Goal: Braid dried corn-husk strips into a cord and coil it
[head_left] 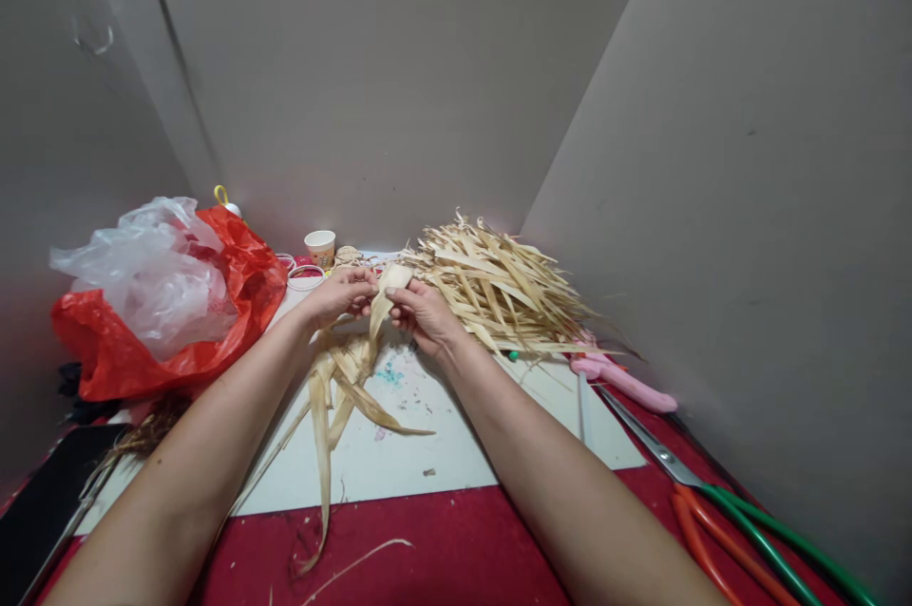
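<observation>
Here, pale dried husk strips (356,369), folded top, long trailing ends, pinched by both hands (385,302).

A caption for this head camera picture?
Left hand and right hand pinch a dried leaf strip beside a heap of strips.

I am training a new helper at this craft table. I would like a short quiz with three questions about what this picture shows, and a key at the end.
1. True or false: the left hand and the right hand both grip the same bundle of dried leaf strips.
2. Where does the big pile of dried strips lie?
A) left of the left hand
B) right of the right hand
C) at the near edge of the table
3. Short answer: what colours are the two handles of the scissors?

Key: 1 true; 2 B; 3 orange and green.
</observation>
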The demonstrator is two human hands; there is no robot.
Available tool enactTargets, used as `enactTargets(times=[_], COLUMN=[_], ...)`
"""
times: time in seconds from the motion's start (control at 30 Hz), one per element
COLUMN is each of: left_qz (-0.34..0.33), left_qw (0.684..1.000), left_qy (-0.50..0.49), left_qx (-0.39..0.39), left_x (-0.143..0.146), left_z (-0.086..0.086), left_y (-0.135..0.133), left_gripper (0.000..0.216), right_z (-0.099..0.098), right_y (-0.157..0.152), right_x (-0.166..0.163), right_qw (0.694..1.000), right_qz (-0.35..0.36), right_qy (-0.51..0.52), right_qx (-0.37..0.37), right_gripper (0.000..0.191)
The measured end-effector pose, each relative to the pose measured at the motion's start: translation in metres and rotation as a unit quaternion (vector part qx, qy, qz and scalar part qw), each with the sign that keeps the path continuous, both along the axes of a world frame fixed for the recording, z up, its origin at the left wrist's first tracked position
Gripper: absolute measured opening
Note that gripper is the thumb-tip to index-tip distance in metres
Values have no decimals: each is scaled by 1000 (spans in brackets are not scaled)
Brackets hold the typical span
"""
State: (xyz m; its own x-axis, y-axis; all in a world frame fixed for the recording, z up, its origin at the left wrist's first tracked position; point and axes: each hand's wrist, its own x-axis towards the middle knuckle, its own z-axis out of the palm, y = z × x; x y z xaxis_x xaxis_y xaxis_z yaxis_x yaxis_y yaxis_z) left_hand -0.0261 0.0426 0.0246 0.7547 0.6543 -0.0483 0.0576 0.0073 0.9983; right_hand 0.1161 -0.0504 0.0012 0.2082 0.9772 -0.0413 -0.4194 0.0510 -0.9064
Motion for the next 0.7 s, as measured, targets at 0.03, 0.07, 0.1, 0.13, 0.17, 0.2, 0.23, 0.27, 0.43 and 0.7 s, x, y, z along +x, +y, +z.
enactTargets(times=[0.03, 0.07, 0.1, 0.13, 0.17, 0.2, 0.23, 0.27, 0.43, 0.7], left_qz=[4, 9, 13, 18, 29, 47, 73, 100, 99, 101], left_qw=[1000, 1000, 1000, 1000, 999, 998, 996, 993, 988, 992], left_qy=[-2, -4, -4, -3, -4, -5, -11, -20, -47, 22], left_qx=[5, 10, 14, 18, 24, 35, 49, 67, 107, 72], left_x=[0, -1, -1, -1, -1, 0, 1, 2, 12, 17], left_z=[0, 0, 0, 1, 1, 2, 3, 5, 12, 13], left_y=[0, 0, 0, -1, -1, -1, -2, -3, -16, -28], left_gripper=[22, 22, 22, 22, 21, 19, 17, 16, 8, 33], right_z=[1, 2, 2, 3, 4, 3, 3, 2, -6, -10], right_y=[0, -1, -1, -1, -1, 0, 1, 2, 5, -1], right_x=[0, 1, 1, 0, 0, 0, -1, -1, -2, -6], right_qw=[1000, 1000, 1000, 1000, 1000, 999, 998, 996, 959, 816], right_qz=[6, 7, 2, -8, -22, -40, -59, -77, -176, -248], right_qy=[6, 9, 12, 11, 8, -2, -20, -43, -214, -515], right_qx=[2, 3, 3, 3, 2, -1, -3, 0, 66, 90], right_gripper=[36, 34, 33, 32, 32, 32, 32, 31, 22, 5])
